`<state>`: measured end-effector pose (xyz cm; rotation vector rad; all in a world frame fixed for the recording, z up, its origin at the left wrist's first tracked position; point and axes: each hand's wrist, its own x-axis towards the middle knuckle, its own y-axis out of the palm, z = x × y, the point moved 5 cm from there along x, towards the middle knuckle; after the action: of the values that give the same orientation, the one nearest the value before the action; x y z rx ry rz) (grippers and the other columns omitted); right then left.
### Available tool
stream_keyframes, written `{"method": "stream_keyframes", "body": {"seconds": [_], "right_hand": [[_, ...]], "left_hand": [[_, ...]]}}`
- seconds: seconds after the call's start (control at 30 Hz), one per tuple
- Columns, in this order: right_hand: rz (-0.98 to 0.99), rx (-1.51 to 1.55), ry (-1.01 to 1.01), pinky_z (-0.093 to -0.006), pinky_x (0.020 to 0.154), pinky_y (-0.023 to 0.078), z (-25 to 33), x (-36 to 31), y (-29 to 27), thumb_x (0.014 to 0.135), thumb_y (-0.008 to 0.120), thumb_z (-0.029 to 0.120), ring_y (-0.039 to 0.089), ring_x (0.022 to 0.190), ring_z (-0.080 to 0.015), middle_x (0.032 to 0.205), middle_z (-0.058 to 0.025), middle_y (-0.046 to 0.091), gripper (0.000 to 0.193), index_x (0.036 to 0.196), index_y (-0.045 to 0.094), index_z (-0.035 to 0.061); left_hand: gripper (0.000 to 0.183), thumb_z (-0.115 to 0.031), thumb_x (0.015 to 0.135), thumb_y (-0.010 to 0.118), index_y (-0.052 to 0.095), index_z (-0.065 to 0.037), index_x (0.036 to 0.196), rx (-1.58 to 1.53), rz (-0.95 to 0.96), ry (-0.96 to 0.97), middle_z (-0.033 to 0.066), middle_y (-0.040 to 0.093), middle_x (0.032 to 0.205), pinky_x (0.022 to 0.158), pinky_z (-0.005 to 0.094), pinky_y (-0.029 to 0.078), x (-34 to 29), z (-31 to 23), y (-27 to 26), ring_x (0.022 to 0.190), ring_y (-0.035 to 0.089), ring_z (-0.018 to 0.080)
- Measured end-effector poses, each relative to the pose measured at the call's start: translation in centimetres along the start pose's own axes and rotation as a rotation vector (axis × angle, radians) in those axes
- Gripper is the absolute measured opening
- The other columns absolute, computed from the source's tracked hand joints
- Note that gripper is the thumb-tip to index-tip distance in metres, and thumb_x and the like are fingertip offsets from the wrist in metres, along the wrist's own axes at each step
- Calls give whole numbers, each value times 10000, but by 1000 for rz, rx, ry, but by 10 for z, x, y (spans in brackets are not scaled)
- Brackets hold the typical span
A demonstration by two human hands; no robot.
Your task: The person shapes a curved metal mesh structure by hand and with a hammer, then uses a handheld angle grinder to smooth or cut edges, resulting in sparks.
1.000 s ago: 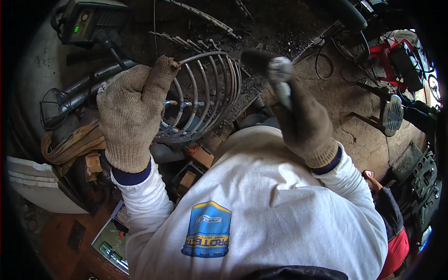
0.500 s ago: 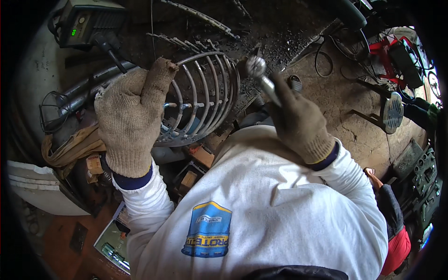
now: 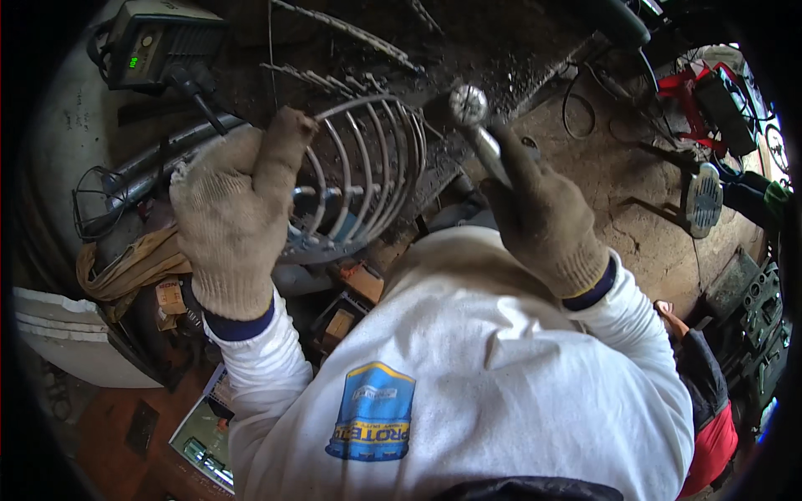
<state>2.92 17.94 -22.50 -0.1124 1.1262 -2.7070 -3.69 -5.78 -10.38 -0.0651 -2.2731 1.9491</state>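
Observation:
My left hand [image 3: 230,209], in a knitted beige glove, is closed at the left end of a curved metal rod cage [image 3: 368,171], its thumb stretched along the rim. The cage has several bent grey bars joined to a rounded outer rim. My right hand [image 3: 551,217], gloved too, wraps round the shiny metal handle of a hammer [image 3: 484,150]. The hammer's round silver face points up, to the right of the cage and apart from it. Part of the handle is hidden in the glove.
A welding machine [image 3: 159,46] with a green display stands at the far left, beside a metal tube [image 3: 167,163]. Loose metal rods [image 3: 351,37] lie beyond the cage. Cables [image 3: 576,108], a stool [image 3: 703,200] and a socket tool case [image 3: 756,317] are at right. Another person's arm [image 3: 697,367] shows there.
My right hand has shifted slightly right, and the hammer's head has risen and turned its round face more upward. The left hand and cage have barely moved.

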Motion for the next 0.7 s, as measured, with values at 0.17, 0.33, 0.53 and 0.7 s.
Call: {"method": "stream_keyframes", "body": {"seconds": [0.17, 0.33, 0.53, 0.7], "right_hand": [[-18, 144, 61, -453, 700, 559, -7, 1, -6, 931, 649, 122, 705, 838, -399, 996, -239, 691, 532, 1439, 492, 101], [73, 464, 307, -374, 768, 571, -27, 3, -5, 937, 691, 172, 745, 871, -272, 990, -198, 732, 523, 1404, 510, 20], [-46, 587, 255, -374, 799, 554, -44, 9, 3, 908, 729, 217, 724, 927, -284, 1057, -229, 711, 540, 1361, 539, -6], [15, 596, 278, -358, 774, 548, -37, 12, 0, 905, 742, 267, 707, 883, -245, 1046, -206, 713, 568, 1358, 542, -12]], "left_hand": [[523, -485, 960, 657, 696, -22, 719, -15, -17, 109, 72, 565, 553, 530, 346, 428, 3, 12, 2, 503, 531, 188], [479, -486, 949, 682, 753, -12, 953, -581, 74, -206, -1, 684, 760, 696, 287, 467, -5, 81, 18, 740, 586, 80], [423, -463, 904, 752, 758, -58, 1024, -804, -49, -218, 10, 722, 945, 855, 286, 493, -33, 164, 3, 898, 633, 110], [347, -406, 1021, 539, 644, -93, 1127, -1163, 13, -309, 31, 684, 957, 717, 303, 577, -51, 229, 11, 817, 666, 161]]}}
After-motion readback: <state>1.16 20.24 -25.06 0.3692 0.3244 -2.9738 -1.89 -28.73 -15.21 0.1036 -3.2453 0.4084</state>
